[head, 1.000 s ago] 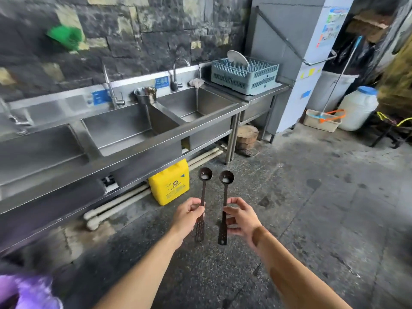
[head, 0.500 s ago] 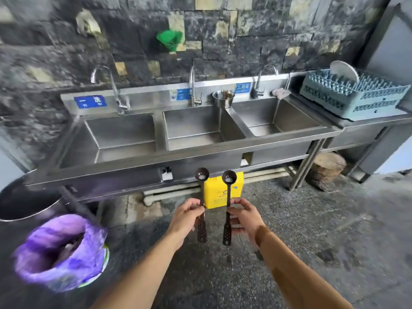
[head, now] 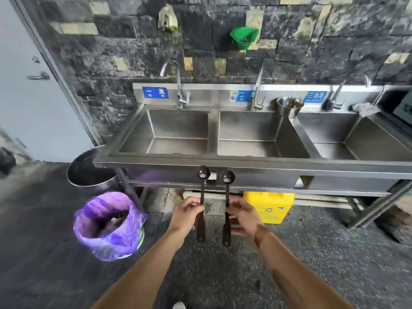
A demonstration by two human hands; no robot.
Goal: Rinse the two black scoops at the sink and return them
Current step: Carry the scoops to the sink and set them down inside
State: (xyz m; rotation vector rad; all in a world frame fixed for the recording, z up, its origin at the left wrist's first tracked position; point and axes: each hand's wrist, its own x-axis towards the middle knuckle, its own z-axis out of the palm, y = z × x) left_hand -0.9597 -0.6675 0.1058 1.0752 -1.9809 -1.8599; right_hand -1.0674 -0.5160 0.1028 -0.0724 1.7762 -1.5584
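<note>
Both arms reach straight out in front of the person, forearms bare, hands side by side at about waist height. The left hand (head: 186,214) is closed around the handle of the left scoop (head: 201,204), and the right hand (head: 244,216) is closed around the handle of the right scoop (head: 227,207). Each scoop stands upright, bowl on top, with a bit of white stuff in each bowl; the two are near each other but apart. They are held in front of the steel sink (head: 211,161), just below its front edge, roughly before the divider between the left and middle basins. Three taps rise behind the basins, the left tap (head: 178,85) over the first one. A small steel bowl (head: 289,107) sits on the back ledge. On the floor to the left stands a bucket with a purple bag (head: 109,226) beside a big metal pot (head: 89,172); a yellow jug (head: 268,206) sits under the sink.
</note>
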